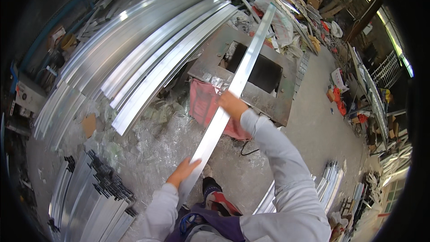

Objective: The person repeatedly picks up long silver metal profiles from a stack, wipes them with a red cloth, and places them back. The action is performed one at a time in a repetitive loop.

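Note:
A long, flat silver aluminium profile (212, 134) runs slantwise from near my body up and away to the right. Its far half lies across a worn metal bench (204, 65) with a rectangular dark opening in the top. My left hand (182, 171) grips the near part from its left edge, thumb on top and the other fingers mostly hidden. Farther along, my right hand (234, 104) is closed over the profile by the bench's near edge, slightly blurred. A red sheet or bag (201, 103) hangs at the bench's near side, partly behind the profile.
Long silver profiles (148, 40) are stacked to the left of the bench. Bundled profiles with dark ends (96, 197) stand at the lower left, and more lengths (330, 181) at the lower right. Scrap, cardboard boxes (314, 0) and plastic sheeting clutter the far side.

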### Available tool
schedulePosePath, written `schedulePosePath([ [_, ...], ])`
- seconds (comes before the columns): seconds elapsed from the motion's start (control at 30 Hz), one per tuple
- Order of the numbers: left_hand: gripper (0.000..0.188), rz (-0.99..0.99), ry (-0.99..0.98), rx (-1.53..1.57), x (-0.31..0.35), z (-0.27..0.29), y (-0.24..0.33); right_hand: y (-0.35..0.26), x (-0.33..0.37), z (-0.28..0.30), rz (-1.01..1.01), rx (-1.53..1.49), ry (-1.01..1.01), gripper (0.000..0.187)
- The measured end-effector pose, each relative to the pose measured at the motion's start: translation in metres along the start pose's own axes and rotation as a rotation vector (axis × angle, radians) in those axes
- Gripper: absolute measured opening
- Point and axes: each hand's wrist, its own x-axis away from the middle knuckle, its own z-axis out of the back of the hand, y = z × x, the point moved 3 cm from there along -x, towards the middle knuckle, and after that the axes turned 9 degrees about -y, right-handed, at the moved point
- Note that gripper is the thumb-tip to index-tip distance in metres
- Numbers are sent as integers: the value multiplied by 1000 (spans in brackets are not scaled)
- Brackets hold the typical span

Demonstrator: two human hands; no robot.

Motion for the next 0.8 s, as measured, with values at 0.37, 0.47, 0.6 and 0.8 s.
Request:
schedulePosePath([
  [0.37,78,-63,51,-90,-73,15,8,51,-11,-9,-118,50,-38,13],
  [0.47,70,-34,151,-92,-10,-4,-92,-47,9,-14,16,231,-61,16],
  [0.6,77,241,-15,481,124,-16,-218,-221,26,6,144,-169,-58,14],
  [0.8,88,720,164,309,323,-32,-403,-472,61,42,331,-699,64,22],
])
